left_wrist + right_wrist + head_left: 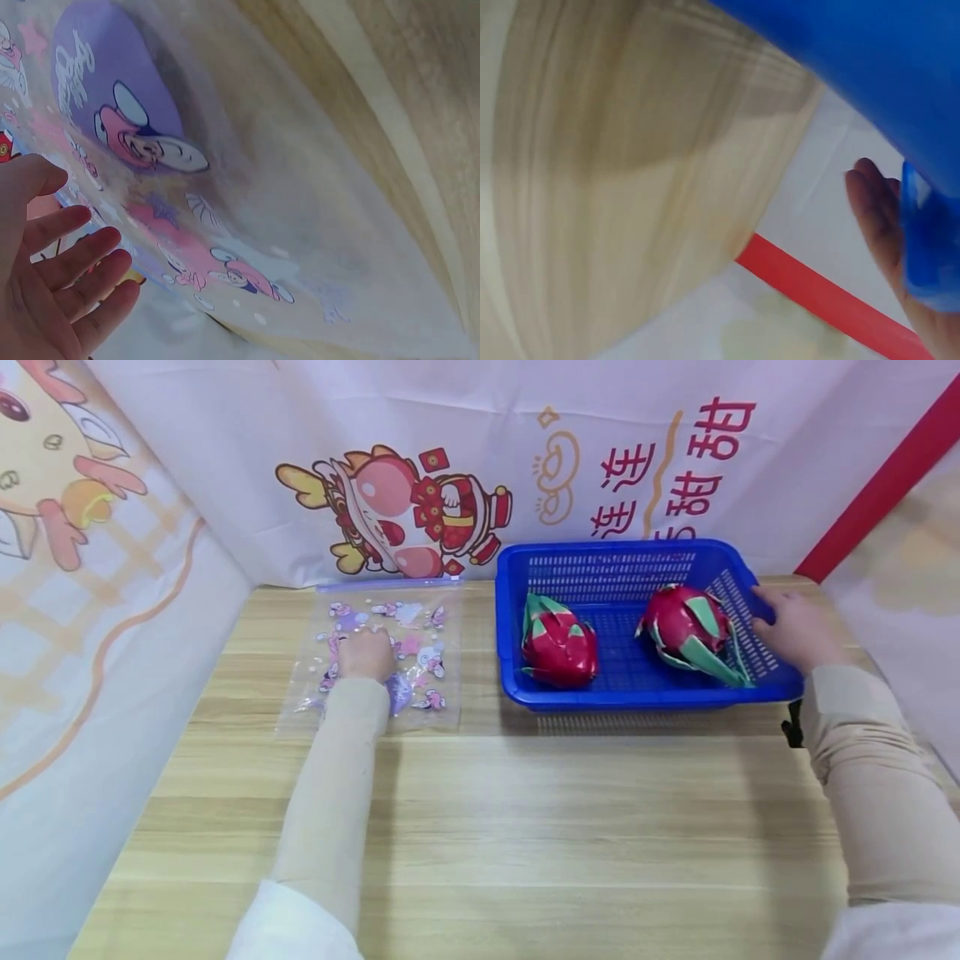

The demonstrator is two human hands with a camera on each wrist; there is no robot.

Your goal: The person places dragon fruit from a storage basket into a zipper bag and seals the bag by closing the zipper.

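Observation:
A clear zip bag (429,660) printed with pink and purple cartoon figures lies flat at the back left. Over its middle is my left hand (367,655); the left wrist view shows its fingers (88,289) spread and loosely bent, holding nothing. My right hand (798,628) grips the right rim of a blue plastic basket (637,699), and in the right wrist view its fingers (876,214) run along the basket's outer side. Inside the basket, one red dragon fruit (558,650) sits at the left and another dragon fruit (684,617), with long green leaves, at the right.
Everything stands on a light wood-grain table (525,827). A white printed cloth (465,410) hangs behind it, with further cloth at both sides. A small black object (792,727) shows beside the right sleeve. The basket is close to the back cloth.

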